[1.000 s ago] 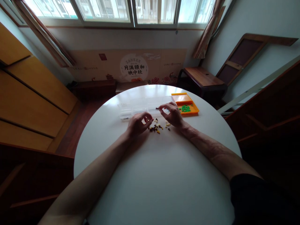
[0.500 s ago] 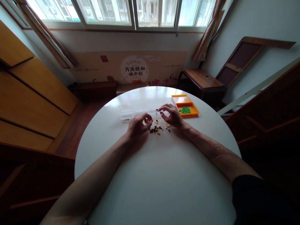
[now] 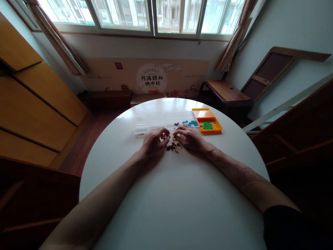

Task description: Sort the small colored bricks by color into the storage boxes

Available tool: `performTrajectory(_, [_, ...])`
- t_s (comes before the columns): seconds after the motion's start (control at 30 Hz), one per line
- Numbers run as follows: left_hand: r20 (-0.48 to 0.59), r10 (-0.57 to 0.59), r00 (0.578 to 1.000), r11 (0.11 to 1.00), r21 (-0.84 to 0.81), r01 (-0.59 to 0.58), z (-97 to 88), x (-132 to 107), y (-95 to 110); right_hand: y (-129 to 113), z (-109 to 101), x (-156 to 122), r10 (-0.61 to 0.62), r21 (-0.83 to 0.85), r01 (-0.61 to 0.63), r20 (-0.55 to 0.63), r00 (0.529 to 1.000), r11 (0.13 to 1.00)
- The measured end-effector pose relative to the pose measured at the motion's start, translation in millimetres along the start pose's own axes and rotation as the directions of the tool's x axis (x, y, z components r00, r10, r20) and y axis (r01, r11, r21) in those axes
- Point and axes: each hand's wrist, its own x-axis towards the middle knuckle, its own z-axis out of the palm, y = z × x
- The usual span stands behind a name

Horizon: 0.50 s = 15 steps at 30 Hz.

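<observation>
Small brown, yellow and cream pieces, resembling toy bricks, lie in a loose pile (image 3: pixel 171 147) on the white round table (image 3: pixel 166 194). My left hand (image 3: pixel 155 139) curls at the pile's left side, its fingers bent round a few small pieces (image 3: pixel 164 136). Across from it, my right hand (image 3: pixel 189 136) rests low over the pile's right side, thumb and forefinger slightly apart, with nothing visible between them. Beyond both hands is a clear plastic compartment box (image 3: pixel 156 121). Blue pieces (image 3: pixel 190 123) fill its right compartment, and a dark brown piece (image 3: pixel 176 124) sits left of them.
An orange tray (image 3: pixel 217 130) holding green pieces (image 3: pixel 207 125) stands right of the clear box. Past the table are a wooden side table (image 3: pixel 226 91), a printed cardboard panel (image 3: pixel 104 69) beneath the window, and a yellow cabinet (image 3: pixel 33 93) at the left.
My right hand has come down and towards me from above the clear box to the pile, uncovering the blue pieces. My left hand stays almost in place. The view has shifted slightly.
</observation>
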Motion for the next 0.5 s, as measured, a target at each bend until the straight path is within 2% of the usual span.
performTrajectory(0.3, [0.009,-0.018,1.000,1.000,0.005,0.018,-2.1,1.6,4.5,2.5,3.5,-2.7,0.023,-0.001,-0.023,-0.045,0.999,1.000])
performTrajectory(0.5, [0.008,-0.008,1.000,1.000,0.013,0.008,0.3,-1.2,0.1,2.0,0.6,-0.8,0.131,0.083,-0.117,-0.191,0.973,0.990])
